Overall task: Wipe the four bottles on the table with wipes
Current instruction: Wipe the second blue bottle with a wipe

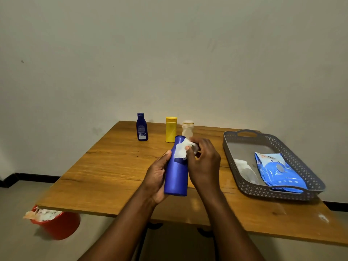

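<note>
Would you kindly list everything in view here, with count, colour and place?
held bottle: 1, blue, above the table, in the left hand
standing bottles: 3, dark blue, yellow, cream, far edge of table
wipe: 1, white, on the held bottle's top
table: 1, brown wood
tray: 1, grey, table's right
wipes pack: 1, blue, in tray
bin: 1, red, floor left
hands: left holds bottle; right pinches wipe
</note>
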